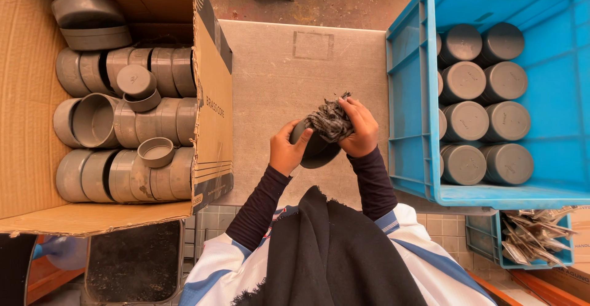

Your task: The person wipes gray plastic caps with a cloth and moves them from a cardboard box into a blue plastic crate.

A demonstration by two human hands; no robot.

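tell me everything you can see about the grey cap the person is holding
The grey cap is a round, shallow piece, dark grey and matte, plastic by the look of it. It is tilted, held above the grey table top between the cardboard box and the blue crate. The left hand grips its left rim; the right hand presses a crumpled checked rag against its upper part, hiding that portion. No marks or damage can be made out.

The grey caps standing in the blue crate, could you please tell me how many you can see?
8 full tops show in the blue crate, in two columns of four: grey caps. Slivers left of them suggest a further, mostly hidden column.
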